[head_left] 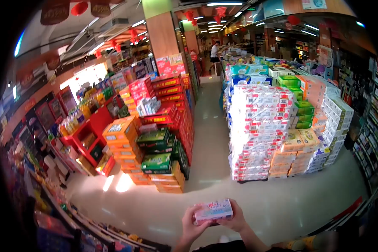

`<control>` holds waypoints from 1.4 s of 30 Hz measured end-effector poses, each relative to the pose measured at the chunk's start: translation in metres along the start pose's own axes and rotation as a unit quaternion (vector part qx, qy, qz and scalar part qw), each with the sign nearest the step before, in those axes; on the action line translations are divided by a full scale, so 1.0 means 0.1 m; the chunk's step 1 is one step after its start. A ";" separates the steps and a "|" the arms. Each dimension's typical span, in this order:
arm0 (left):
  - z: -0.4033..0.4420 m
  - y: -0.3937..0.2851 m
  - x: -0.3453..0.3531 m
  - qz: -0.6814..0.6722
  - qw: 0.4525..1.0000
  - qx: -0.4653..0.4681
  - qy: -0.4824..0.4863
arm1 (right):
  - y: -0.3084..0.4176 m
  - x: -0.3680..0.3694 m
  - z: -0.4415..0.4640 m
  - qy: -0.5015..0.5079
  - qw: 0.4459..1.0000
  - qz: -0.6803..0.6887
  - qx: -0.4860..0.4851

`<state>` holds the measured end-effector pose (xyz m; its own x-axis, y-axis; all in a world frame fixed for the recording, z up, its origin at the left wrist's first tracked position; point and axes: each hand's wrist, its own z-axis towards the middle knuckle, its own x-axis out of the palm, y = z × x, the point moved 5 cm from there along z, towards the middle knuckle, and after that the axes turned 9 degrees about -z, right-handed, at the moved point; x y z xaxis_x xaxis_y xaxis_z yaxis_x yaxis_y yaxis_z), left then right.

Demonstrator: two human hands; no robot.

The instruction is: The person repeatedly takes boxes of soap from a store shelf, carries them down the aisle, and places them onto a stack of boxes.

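Observation:
A small pink-and-pale-blue printed box (214, 211) is held level in front of my body, low in the head view. My left hand (190, 223) wraps round its left end, with the thumb along the lower edge. Round the right end closes my right hand (238, 217), its thumb also near the lower edge. The print is too small to read, and the contents do not show. Beneath the box is the shiny floor (155, 214).
Wrapped white-and-red paper packs (260, 130) form a tall stack ahead right. Orange cartons (119, 145) and green boxes (157, 164) are piled ahead left. An aisle (208, 126) runs between them. Shelves curve along both sides. A person (215, 52) is far back; another person (50, 155) is at left.

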<state>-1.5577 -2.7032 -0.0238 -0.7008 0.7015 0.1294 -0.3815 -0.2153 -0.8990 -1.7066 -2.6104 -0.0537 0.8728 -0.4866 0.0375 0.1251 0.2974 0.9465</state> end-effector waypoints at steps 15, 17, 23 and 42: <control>1.42 1.23 -0.88 -0.023 0.995 -0.081 -0.058 | -1.09 0.32 1.66 -0.008 0.996 -0.009 0.088; 1.70 1.31 -1.13 -0.025 0.995 -0.078 -0.049 | -1.19 0.45 1.99 -0.003 0.996 -0.034 0.086; 2.56 1.28 -1.97 -0.019 0.996 -0.055 -0.065 | -1.27 1.06 3.03 0.030 0.994 -0.094 0.050; 3.72 2.01 -3.33 -0.067 0.992 -0.056 -0.086 | -1.89 1.92 4.51 0.141 0.976 -0.136 0.098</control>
<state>-1.6253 -3.2323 -0.0922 -0.7448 0.5898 0.3123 -0.4155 -0.0436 -0.9086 -1.7755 -3.1307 -0.0810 0.9186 -0.2715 -0.2873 0.3021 0.0136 0.9532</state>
